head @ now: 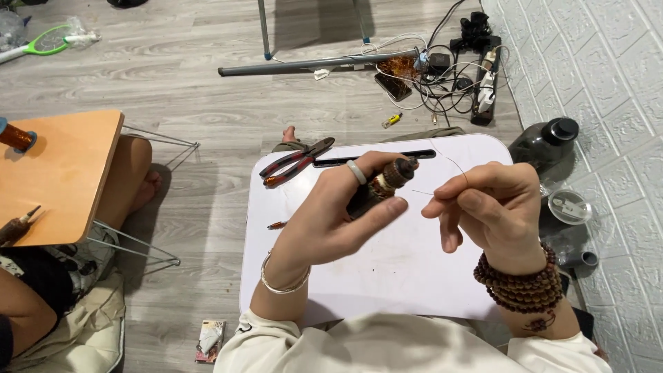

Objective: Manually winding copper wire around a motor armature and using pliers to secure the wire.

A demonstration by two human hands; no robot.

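My left hand (338, 214) grips a small dark cylinder wound with copper-coloured wire (387, 183), holding it above a white lap table (387, 276). A pale ring sits on one finger and a silver bangle on the wrist. My right hand (490, 207) pinches a thin wire (442, 162) that runs from the cylinder's tip and loops over my fingers. Brown bead bracelets wrap the right wrist. Both hands hover over the table's middle, a few centimetres apart.
Red-handled pliers (297, 162) lie at the table's far left corner, a small screwdriver-like tool (277, 225) near its left edge. A wooden table (62, 173) with a copper spool (15, 137) stands left, another person's legs beneath it. Cables, power strip (483, 83) and grey pole (318, 64) lie beyond.
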